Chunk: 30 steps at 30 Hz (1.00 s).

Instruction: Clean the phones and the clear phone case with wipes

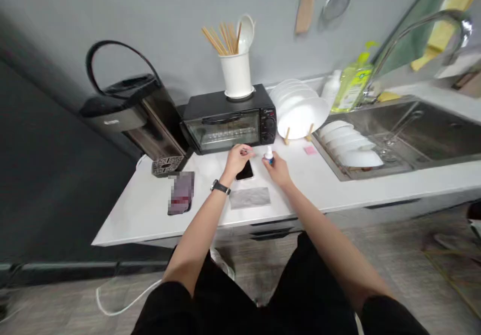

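Grey cloth (pixel 250 198), one; held bottle (pixel 269 154), one.

A wristwatch (pixel 219 187) circled the person's left wrist, with a black strap (pixel 221 188), a metallic glint at the buckle (pixel 228 191) and a small case (pixel 214 184) whose dial was too small to read. Beyond the wristwatch, the left hand (pixel 236 158) was bare, as was the right hand (pixel 278 169), to the right of it. Well below the wristwatch, on the same arm, came a plain black left sleeve (pixel 169 307); far below and to its right was a matching black right sleeve (pixel 391 317). Black, loose-looking legwear (pixel 296 280) covered both thighs below the wristwatch, its cloth blending into one dark shape.
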{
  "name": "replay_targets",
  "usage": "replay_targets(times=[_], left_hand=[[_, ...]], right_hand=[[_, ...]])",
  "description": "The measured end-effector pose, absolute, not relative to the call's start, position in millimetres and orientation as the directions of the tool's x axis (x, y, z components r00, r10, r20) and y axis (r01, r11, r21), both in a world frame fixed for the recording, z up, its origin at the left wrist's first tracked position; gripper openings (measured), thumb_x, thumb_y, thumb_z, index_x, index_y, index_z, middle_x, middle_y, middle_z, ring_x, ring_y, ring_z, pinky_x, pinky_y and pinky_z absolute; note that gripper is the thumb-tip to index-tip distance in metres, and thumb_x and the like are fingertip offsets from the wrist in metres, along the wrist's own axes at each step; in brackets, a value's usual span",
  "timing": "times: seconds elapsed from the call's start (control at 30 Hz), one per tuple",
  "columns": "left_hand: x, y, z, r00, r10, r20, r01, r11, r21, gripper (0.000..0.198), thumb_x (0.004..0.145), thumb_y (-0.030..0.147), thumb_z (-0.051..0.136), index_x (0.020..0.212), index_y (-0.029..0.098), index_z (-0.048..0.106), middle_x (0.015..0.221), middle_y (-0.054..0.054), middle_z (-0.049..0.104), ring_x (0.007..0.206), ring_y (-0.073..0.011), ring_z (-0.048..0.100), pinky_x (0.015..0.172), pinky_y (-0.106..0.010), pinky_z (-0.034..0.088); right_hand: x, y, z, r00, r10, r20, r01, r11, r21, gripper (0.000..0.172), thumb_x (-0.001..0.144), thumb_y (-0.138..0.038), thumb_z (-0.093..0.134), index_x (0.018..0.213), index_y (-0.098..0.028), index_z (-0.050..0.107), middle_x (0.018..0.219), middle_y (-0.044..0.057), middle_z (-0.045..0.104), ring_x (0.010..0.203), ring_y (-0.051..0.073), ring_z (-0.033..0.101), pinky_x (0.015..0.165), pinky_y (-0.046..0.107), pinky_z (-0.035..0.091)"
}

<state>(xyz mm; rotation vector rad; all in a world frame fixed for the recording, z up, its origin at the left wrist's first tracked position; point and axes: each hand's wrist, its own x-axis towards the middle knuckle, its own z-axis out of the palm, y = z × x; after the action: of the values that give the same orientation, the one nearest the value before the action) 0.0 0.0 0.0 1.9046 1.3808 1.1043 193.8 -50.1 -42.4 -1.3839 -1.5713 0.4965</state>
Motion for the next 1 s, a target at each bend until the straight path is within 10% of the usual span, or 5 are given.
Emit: replay_targets(times=[0.47,0.67,1.0], left_hand=[[60,40,-21,0.332,0.904,0.269,0.453,-0.402,0.796,0.025,0.078,0.0,0.071,0.094,0.016,0.081,0.096,-0.006,0.081,0.089,-0.0186,0.075,0.088,-0.03,0.059],[59,41,-31,0.392,0.877,0.277,0.451,-0.446,0.773,0.045,0.073,-0.005,0.071,0.113,0.016,0.077,0.102,-0.005,0.079,0.088,-0.0163,0.074,0.08,-0.025,0.056],[46,27,-20,0.432,0.851,0.298,0.581,-0.515,0.63,0.049,0.077,0.009,0.085,0.124,0.019,0.076,0.105,-0.005,0.077,0.102,-0.0234,0.071,0.1,-0.037,0.053]], right_hand=[[198,-43,-49,0.186,0.91,0.369,0.522,0.227,-0.822,0.031,0.091,-0.047,0.06,0.109,-0.022,0.063,0.092,0.007,0.074,0.082,0.025,0.067,0.08,0.037,0.053],[200,-55,-43,0.242,0.87,0.429,0.435,0.298,-0.85,0.055,0.091,-0.051,0.064,0.136,-0.021,0.052,0.136,0.016,0.067,0.125,0.03,0.065,0.107,0.047,0.052],[216,-139,-28,0.314,0.749,0.584,0.485,0.402,-0.777,0.021,0.098,-0.032,0.059,0.116,-0.024,0.064,0.116,0.01,0.07,0.114,0.028,0.066,0.105,0.049,0.052]])
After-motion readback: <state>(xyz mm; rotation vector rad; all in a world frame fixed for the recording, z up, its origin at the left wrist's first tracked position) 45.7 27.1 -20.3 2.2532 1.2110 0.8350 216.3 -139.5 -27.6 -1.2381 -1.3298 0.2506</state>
